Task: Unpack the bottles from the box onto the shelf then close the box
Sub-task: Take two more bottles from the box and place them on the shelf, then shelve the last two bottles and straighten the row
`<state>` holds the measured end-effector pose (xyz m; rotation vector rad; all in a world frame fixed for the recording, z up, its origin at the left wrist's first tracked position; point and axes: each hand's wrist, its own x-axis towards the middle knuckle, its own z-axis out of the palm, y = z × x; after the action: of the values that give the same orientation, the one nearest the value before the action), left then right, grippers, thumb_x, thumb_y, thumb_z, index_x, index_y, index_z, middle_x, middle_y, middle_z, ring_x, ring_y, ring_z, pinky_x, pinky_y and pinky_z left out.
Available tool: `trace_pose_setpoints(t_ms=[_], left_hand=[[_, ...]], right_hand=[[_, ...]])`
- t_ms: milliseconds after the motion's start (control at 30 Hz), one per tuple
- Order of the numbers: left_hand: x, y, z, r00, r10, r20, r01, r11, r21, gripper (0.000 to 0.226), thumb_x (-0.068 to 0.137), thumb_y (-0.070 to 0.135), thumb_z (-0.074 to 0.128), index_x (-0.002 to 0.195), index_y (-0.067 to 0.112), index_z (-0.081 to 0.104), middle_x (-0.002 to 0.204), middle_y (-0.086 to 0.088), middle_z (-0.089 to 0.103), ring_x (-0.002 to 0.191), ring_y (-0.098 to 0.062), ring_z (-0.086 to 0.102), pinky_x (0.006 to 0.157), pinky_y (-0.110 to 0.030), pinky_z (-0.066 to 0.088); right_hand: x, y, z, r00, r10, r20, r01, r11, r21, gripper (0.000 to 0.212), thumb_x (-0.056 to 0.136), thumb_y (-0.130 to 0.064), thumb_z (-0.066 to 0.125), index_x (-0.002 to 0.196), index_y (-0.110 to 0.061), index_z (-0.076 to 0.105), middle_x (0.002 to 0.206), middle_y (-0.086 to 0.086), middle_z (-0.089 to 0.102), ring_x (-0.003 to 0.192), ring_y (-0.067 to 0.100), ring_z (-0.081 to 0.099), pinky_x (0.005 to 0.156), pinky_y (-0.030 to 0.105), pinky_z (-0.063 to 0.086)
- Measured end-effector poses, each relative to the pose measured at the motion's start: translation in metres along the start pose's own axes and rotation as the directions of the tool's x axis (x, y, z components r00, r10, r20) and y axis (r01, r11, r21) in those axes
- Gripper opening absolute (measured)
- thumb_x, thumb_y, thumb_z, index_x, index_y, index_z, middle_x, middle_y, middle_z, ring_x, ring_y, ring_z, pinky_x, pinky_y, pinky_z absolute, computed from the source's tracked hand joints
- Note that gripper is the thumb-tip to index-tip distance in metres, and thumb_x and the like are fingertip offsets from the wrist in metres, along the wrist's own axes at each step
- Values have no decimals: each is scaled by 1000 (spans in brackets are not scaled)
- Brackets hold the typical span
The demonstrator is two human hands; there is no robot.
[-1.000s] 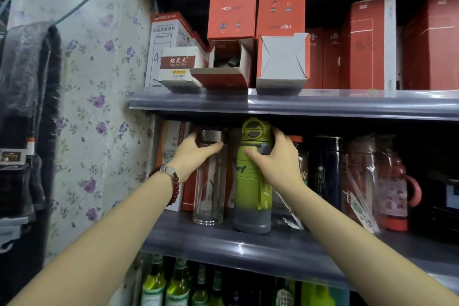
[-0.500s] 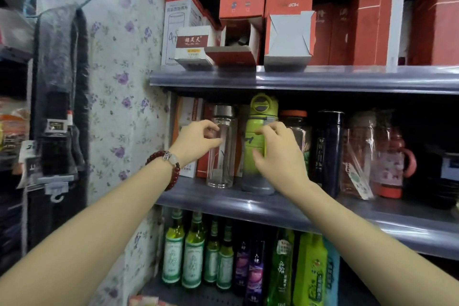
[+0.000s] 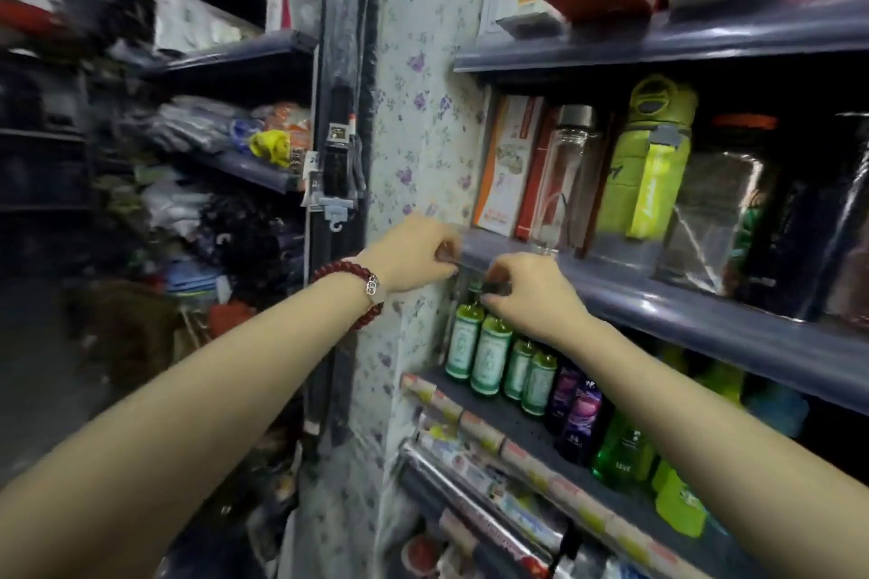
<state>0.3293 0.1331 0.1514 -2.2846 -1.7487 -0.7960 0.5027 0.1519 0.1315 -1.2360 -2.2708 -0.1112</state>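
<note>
Both hands dropped from the bottles — fingers curled at shelf edge

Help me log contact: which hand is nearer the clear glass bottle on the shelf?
Right. The right hand is just below the clear glass bottle, at the shelf edge; the left hand is farther left.

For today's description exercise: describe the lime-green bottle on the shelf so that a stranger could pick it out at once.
Find the grey shelf just above both hands, with flowered wallpaper at its left end. On it, past the boxes, stands a clear glass bottle; the lime-green bottle is immediately right of that. It alone is bright, opaque green, with a looped lid.
</note>
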Motion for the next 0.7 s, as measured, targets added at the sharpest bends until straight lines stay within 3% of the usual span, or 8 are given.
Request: trace_pose_setpoints(t_ms=[167, 333, 433, 533, 600, 700], left_hand=[[-88, -30, 9, 970, -206, 131, 194, 976, 100, 22, 83, 23, 61, 102, 14, 68, 95, -4, 69, 90, -22, 63, 83, -36, 52], [-185, -72, 25, 901, -382, 205, 356, 922, 154, 17, 83, 20, 61, 95, 14, 69, 93, -4, 70, 84, -20, 63, 73, -30, 50], [-250, -103, 41, 828, -488, 277, 460, 873, 163, 19, 83, 22, 63, 98, 13, 70, 93, -4, 70, 86, -19, 62, 76, -28, 48], [-310, -136, 61, 747, -565, 351, 540, 823, 174, 19, 83, 22, 63, 97, 11, 71, 91, -3, 70, 87, -18, 64, 75, -28, 49], [-347, -158, 77, 696, -599, 397, 576, 795, 190, 19, 83, 19, 61, 97, 10, 71, 88, -3, 70, 85, -20, 64, 73, -27, 46], [-397, -190, 109, 612, -631, 477, 613, 759, 218, 20, 83, 16, 58, 98, 10, 71, 96, -7, 72, 89, -25, 64, 79, -33, 51]], right_hand=[[-32, -45, 63, 970, -128, 205, 107, 988, 112, 28, 79, -26, 66, 103, -12, 68, 108, 12, 68, 104, 30, 61, 86, 36, 50], [-72, -104, 138, 902, -226, 368, 149, 963, 226, 24, 79, -24, 65, 99, -11, 69, 107, 12, 70, 103, 30, 63, 84, 36, 50], [-99, -143, 188, 852, -257, 456, 136, 950, 281, 21, 77, -24, 65, 94, -13, 70, 103, 10, 71, 99, 30, 64, 81, 35, 51], [-129, -177, 247, 799, -253, 545, 91, 947, 307, 4, 75, -25, 65, 77, -23, 61, 95, 8, 71, 92, 29, 64, 71, 32, 50], [-151, -197, 286, 765, -249, 593, 64, 947, 315, 7, 72, -22, 63, 71, -24, 58, 92, 11, 70, 93, 33, 64, 68, 31, 48], [-184, -216, 338, 725, -209, 656, -10, 950, 313, 11, 77, -20, 65, 85, -14, 68, 97, 15, 70, 95, 35, 64, 74, 37, 52]])
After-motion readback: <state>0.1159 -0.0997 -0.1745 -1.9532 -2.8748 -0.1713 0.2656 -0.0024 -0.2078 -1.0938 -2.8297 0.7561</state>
